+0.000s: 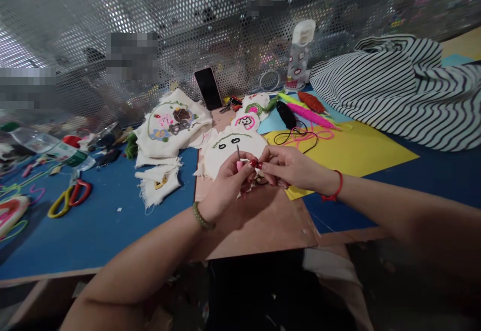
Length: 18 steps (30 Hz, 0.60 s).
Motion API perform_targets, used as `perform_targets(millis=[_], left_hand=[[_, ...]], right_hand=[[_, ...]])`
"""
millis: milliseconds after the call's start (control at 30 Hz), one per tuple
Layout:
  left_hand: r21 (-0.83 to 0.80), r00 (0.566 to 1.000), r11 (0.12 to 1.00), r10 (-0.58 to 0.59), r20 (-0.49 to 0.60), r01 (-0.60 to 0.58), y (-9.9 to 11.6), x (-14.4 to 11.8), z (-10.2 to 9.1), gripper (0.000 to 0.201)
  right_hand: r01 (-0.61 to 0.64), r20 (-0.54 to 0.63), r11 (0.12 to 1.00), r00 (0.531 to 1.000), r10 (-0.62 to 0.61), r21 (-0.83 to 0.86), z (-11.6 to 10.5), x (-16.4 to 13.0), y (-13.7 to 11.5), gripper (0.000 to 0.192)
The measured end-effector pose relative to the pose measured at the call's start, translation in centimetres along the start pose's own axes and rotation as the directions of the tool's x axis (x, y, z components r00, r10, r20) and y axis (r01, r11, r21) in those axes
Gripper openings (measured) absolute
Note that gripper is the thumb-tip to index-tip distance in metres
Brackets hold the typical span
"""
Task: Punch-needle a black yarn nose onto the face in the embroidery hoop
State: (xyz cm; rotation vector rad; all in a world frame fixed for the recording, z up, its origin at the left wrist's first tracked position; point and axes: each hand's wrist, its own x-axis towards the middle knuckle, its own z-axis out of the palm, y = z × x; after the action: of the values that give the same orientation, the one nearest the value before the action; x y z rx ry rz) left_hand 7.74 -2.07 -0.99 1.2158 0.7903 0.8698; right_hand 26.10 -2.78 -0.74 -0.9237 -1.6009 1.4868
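Note:
My left hand (227,183) is closed round a pink-handled punch needle (239,165), whose thin metal tip points up. My right hand (291,168) is pinched, its fingertips meeting those of my left hand; what lies between them is too small to make out. Just beyond both hands lies a round piece of white cloth (240,151) with a stitched green arc and two small black outlined shapes. Part of its near side is hidden by my hands. A dark strand shows below my right fingers.
Yellow paper (361,150) lies at right under black yarn (286,115) and pink yarn (310,115). Striped fabric (391,95) is heaped behind it. A phone (208,88) leans against the mesh. At left are embroidered cloth (173,120), scissors (70,198) and a plastic bottle (48,145).

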Motion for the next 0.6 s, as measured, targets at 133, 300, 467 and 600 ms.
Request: perform_targets(millis=[133, 300, 467, 600], left_hand=[[-0.03, 1.0, 1.0, -0.008, 0.009, 0.008, 0.17, 0.04, -0.11, 0.044], [-0.073, 0.998, 0.997, 0.02, -0.062, -0.025, 0.5, 0.25, -0.13, 0.047], [-0.05, 0.998, 0.999, 0.005, -0.065, -0.008, 0.52, 0.3, -0.17, 0.045], [-0.025, 0.998, 1.0, -0.014, -0.06, 0.013, 0.4, 0.19, -0.2, 0.045]], right_hand=[[-0.045, 0.031, 0.999, 0.999, 0.044, 0.024, -0.06, -0.04, -0.14, 0.034], [-0.071, 0.062, 0.997, 0.996, 0.068, 0.044, -0.55, 0.18, -0.16, 0.045], [-0.024, 0.003, 0.998, 1.0, 0.024, -0.06, -0.83, 0.09, -0.05, 0.04], [0.06, -0.019, 0.972, 0.998, -0.066, -0.227, -0.89, -0.15, -0.02, 0.025]])
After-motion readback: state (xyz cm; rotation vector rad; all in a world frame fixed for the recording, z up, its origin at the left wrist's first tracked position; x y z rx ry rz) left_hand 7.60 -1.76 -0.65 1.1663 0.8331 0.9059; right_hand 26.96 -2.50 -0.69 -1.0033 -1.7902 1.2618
